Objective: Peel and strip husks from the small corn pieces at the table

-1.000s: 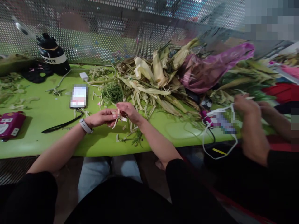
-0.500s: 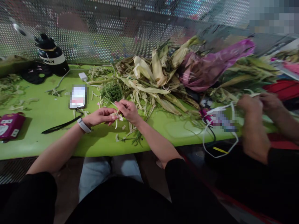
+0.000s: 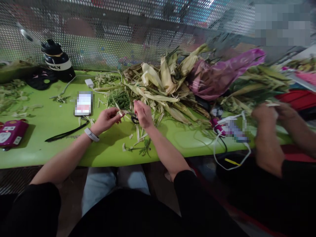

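My left hand (image 3: 106, 119) pinches a small pale strip of corn husk (image 3: 120, 114) above the green table (image 3: 44, 149). A white watch (image 3: 91, 134) is on that wrist. Just to its right, my right hand (image 3: 143, 113) is closed round what looks like small dark-handled scissors (image 3: 134, 118), the thin blades pointing left toward the strip. Both hands hover in front of a bundle of thin green strands (image 3: 119, 98) and a big pile of corn husks (image 3: 163, 87). Husk scraps (image 3: 138, 141) lie under my hands.
A phone (image 3: 84, 103), black strap (image 3: 65, 133), white charger (image 3: 89, 82), pink device (image 3: 12, 132) and black bottle (image 3: 58, 61) lie to the left. A pink plastic bag (image 3: 217, 75) tops the pile. Another person's hands (image 3: 266, 115) work at right, near a white cable (image 3: 232, 154). Perforated metal screen behind.
My hands have moved slightly up and away from me, toward the green strands. My right hand now shows a dark-handled tool in it. The other person's hands shifted a little.
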`<action>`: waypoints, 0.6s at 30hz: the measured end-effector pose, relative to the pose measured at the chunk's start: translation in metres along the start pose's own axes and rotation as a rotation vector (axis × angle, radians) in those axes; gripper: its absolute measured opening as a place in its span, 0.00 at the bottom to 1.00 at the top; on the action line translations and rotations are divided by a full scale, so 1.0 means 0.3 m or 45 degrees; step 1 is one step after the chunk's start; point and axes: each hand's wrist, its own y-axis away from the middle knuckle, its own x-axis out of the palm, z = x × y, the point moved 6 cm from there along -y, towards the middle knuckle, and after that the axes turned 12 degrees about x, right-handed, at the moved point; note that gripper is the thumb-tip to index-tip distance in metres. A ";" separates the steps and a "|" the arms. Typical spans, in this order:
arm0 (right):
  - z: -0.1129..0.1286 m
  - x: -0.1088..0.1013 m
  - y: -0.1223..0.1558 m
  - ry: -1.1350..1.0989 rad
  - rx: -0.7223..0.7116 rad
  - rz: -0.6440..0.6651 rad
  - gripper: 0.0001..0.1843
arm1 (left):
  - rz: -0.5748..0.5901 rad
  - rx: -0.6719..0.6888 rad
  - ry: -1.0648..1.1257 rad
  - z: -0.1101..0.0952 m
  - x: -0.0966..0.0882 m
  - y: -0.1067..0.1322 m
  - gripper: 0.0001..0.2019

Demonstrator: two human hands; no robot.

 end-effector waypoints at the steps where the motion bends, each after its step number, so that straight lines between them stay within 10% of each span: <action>1: 0.013 0.002 0.005 0.088 -0.070 0.008 0.29 | -0.070 0.024 -0.127 0.005 -0.014 0.002 0.14; 8: 0.020 0.106 0.042 0.628 -0.344 0.172 0.21 | -0.133 0.197 -0.600 -0.006 -0.023 0.016 0.08; 18: 0.009 0.075 0.028 0.356 -0.167 0.222 0.21 | 0.062 0.210 -0.525 -0.018 0.006 0.012 0.12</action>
